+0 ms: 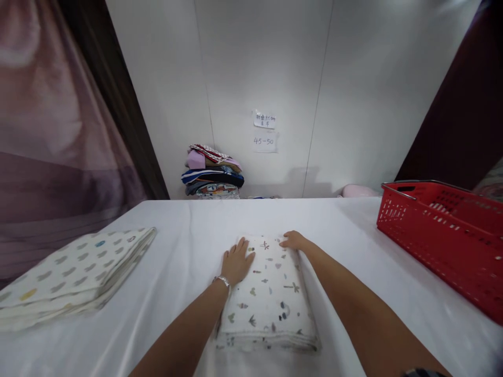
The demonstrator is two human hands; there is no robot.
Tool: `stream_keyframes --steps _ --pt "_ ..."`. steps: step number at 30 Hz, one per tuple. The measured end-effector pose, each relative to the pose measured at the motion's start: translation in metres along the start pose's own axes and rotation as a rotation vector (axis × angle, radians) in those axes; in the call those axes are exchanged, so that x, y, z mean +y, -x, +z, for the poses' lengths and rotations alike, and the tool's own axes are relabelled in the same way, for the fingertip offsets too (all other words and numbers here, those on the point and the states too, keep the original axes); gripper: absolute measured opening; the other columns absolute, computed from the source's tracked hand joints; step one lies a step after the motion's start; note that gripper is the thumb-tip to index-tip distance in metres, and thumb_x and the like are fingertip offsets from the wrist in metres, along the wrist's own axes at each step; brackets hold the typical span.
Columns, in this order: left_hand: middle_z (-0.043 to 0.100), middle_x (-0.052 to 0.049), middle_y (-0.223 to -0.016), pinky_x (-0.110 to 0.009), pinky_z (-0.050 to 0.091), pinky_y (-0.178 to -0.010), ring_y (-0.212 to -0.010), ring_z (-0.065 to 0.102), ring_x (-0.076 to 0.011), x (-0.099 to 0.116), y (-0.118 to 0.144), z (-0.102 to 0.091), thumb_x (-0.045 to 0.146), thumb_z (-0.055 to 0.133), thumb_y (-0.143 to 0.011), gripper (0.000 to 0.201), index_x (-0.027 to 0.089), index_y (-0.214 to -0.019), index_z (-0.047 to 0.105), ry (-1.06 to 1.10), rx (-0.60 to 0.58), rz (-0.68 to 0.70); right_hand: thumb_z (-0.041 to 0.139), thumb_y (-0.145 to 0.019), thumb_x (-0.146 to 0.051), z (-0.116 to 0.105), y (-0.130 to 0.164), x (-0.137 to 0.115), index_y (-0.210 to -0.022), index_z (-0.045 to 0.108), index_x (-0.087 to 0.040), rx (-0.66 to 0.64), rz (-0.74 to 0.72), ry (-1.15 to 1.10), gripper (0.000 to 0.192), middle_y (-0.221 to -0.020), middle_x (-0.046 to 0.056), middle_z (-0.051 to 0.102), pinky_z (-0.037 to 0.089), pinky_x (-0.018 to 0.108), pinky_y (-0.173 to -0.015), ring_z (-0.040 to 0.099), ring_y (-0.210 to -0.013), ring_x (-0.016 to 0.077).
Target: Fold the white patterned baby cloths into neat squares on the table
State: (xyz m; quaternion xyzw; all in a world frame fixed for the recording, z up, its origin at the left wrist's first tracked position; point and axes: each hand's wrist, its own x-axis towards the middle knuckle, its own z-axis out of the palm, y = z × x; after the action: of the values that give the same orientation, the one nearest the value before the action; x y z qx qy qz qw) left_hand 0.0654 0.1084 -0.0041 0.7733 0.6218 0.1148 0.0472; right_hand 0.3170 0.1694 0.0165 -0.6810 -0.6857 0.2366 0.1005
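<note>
Folded cloth (271,293) | left hand (237,262) flat on it, grip open | right hand (294,241) at far edge, open

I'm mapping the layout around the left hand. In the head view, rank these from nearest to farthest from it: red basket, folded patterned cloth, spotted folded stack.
From the left hand:
1. Folded patterned cloth, under the palm.
2. Spotted folded stack, left table edge.
3. Red basket, far right.

A wall note (265,142) reads "45-50".

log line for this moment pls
left hand flat on folded printed cloth | right hand at its far edge | red basket right
</note>
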Motion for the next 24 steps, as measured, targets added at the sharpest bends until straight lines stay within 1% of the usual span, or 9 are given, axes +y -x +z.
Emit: stream_keyframes --steps 3,6,9,12,14,16,18,21,24 --pt "0.023 -0.006 -0.152 -0.055 0.026 -0.105 -0.135 0.03 -0.0299 0.008 -0.006 -0.015 0.047 0.032 -0.089 0.056 0.025 -0.14 0.035 -0.015 -0.127 0.016 0.071 -0.067 -0.034 -0.004 0.009 0.007 -0.098 0.07 -0.016 -0.016 0.028 -0.033 0.036 -0.099 0.005 0.07 0.045 0.026 -0.08 0.061 -0.1 0.0237" --pt "0.022 -0.008 -0.152 -0.058 0.018 -0.108 -0.139 0.019 -0.0317 0.034 0.01 -0.032 0.05 0.036 -0.087 0.058 0.023 -0.138 0.038 0.001 -0.169 0.069 0.07 -0.067 -0.031 -0.007 0.021 0.018 -0.094 0.07 -0.014 0.013 0.066 -0.069 0.032 -0.096 0.006 0.07 0.044 0.024 -0.073 0.062 -0.095 0.0229" --pt "0.03 -0.009 -0.149 -0.058 0.015 -0.11 -0.138 0.024 -0.0301 0.072 0.061 -0.032 0.055 0.038 -0.086 0.059 0.025 -0.137 0.04 0.102 -0.166 0.384 0.069 -0.066 -0.027 -0.01 0.033 0.033 -0.089 0.07 -0.013 0.048 0.098 -0.107 0.027 -0.093 0.007 0.07 0.044 0.024 -0.07 0.062 -0.092 0.0223" --pt "0.029 -0.006 -0.15 -0.059 0.017 -0.111 -0.135 0.03 -0.03 0.097 0.122 -0.008 0.049 0.047 -0.084 0.065 0.032 -0.143 0.027 0.189 -0.206 0.776 0.067 -0.067 -0.027 -0.013 0.047 0.048 -0.086 0.069 -0.013 0.089 0.119 -0.156 0.024 -0.093 0.007 0.07 0.043 0.023 -0.07 0.062 -0.091 0.0211" --pt "0.036 -0.001 -0.146 -0.055 0.024 -0.111 -0.131 0.037 -0.0269 0.101 0.149 0.01 0.035 0.045 -0.087 0.058 0.041 -0.141 0.026 0.183 -0.213 0.882 0.066 -0.067 -0.027 -0.015 0.057 0.056 -0.083 0.068 -0.012 0.117 0.142 -0.185 0.022 -0.092 0.008 0.069 0.042 0.023 -0.068 0.062 -0.09 0.0209" --pt "0.037 0.002 -0.146 -0.05 0.026 -0.112 -0.132 0.036 -0.0244 0.094 0.16 0.02 0.031 0.044 -0.087 0.057 0.043 -0.14 0.027 0.152 -0.188 0.874 0.065 -0.067 -0.027 -0.017 0.066 0.062 -0.078 0.067 -0.012 0.142 0.173 -0.208 0.019 -0.088 0.008 0.069 0.042 0.023 -0.065 0.061 -0.088 0.0213" --pt "0.037 0.003 -0.146 -0.053 0.024 -0.112 -0.133 0.034 -0.0245 0.08 0.159 0.019 0.026 0.043 -0.087 0.055 0.041 -0.138 0.031 0.123 -0.159 0.821 0.064 -0.067 -0.027 -0.018 0.076 0.065 -0.074 0.065 -0.013 0.157 0.206 -0.234 0.016 -0.084 0.009 0.068 0.042 0.023 -0.061 0.062 -0.084 0.0216" --pt "0.044 0.001 -0.141 -0.058 0.02 -0.11 -0.13 0.039 -0.0249 0.046 0.149 0.002 0.012 0.04 -0.087 0.049 0.035 -0.129 0.046 0.093 -0.117 0.738 0.064 -0.067 -0.027 -0.018 0.094 0.068 -0.074 0.063 -0.013 0.147 0.246 -0.29 0.016 -0.078 0.009 0.067 0.043 0.023 -0.054 0.062 -0.074 0.021" --pt "0.049 0.0 -0.137 -0.054 0.02 -0.112 -0.129 0.041 -0.0216 0.001 0.142 -0.019 0.005 0.033 -0.086 0.049 0.03 -0.122 0.054 0.039 -0.069 0.622 0.064 -0.067 -0.028 -0.009 0.115 0.063 -0.081 0.062 -0.013 0.093 0.268 -0.37 0.02 -0.076 0.008 0.067 0.045 0.024 -0.049 0.062 -0.066 0.0194"
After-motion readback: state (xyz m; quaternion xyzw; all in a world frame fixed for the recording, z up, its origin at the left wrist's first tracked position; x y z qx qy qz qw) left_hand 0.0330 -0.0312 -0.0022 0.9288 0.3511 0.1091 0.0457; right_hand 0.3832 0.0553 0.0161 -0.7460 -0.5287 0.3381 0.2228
